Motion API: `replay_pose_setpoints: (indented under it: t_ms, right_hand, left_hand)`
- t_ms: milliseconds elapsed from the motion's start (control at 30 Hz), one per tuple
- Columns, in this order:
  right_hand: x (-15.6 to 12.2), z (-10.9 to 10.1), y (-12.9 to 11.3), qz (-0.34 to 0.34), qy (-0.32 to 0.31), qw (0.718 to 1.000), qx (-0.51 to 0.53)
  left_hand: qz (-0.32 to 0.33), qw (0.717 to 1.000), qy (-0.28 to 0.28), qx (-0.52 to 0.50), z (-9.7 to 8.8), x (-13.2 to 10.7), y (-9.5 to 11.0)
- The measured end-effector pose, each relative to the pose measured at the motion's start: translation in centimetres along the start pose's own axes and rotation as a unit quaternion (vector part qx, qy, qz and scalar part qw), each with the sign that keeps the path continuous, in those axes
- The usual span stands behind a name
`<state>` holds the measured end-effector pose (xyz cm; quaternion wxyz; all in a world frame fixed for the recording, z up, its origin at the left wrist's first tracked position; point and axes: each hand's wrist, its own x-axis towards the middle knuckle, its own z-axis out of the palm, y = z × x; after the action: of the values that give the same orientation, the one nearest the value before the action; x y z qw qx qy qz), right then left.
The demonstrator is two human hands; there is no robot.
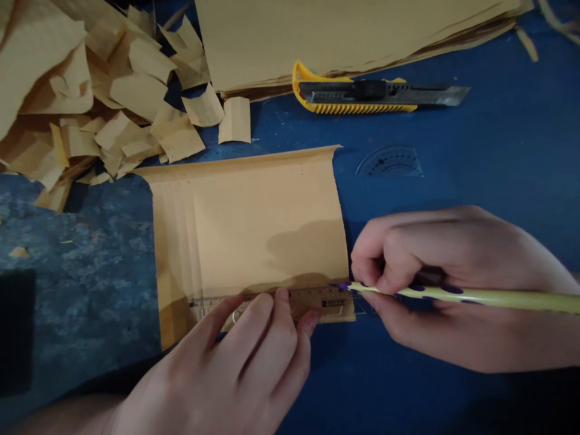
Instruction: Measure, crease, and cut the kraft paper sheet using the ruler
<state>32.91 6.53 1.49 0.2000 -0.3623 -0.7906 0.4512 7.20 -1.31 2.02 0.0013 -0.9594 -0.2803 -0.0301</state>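
Note:
A piece of brown paper (pixel 267 217) with creased left side and curled top edge lies in front of me. Along its lower edge runs a clear plastic ruler (pixel 303 302), held down by the fingertips of my left hand (pixel 244 356). My right hand (pixel 435 272) pinches a pale yellow pencil (pixel 480 298) with purple spots. The pencil's tip meets the ruler's upper edge near the paper's right side. My left fingers cover part of the ruler's middle.
Beyond the paper lies a yellow utility knife (pixel 362 90), its blade extended to the right. Nearby is a clear protractor (pixel 389 162). A stack of brown paper sheets (pixel 317 36) sits at the back, with a heap of paper scraps (pixel 140 90) at upper left on the blue table (pixel 498 163).

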Motion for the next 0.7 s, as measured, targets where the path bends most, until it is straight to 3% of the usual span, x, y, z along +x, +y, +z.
replay_pose_setpoints:
  t_ms: [433,700]
  right_hand:
    - [-0.53,0.01,0.29,-0.019,0.051,0.999,0.004]
    - [-0.49,-0.02,-0.06,0.013,0.035,0.999,-0.009]
  left_hand:
    - [0.006,1.000,-0.005,-0.001,0.10,-0.07,-0.09]
    - [0.010,1.000,0.000,-0.006,0.24,-0.09,-0.05]
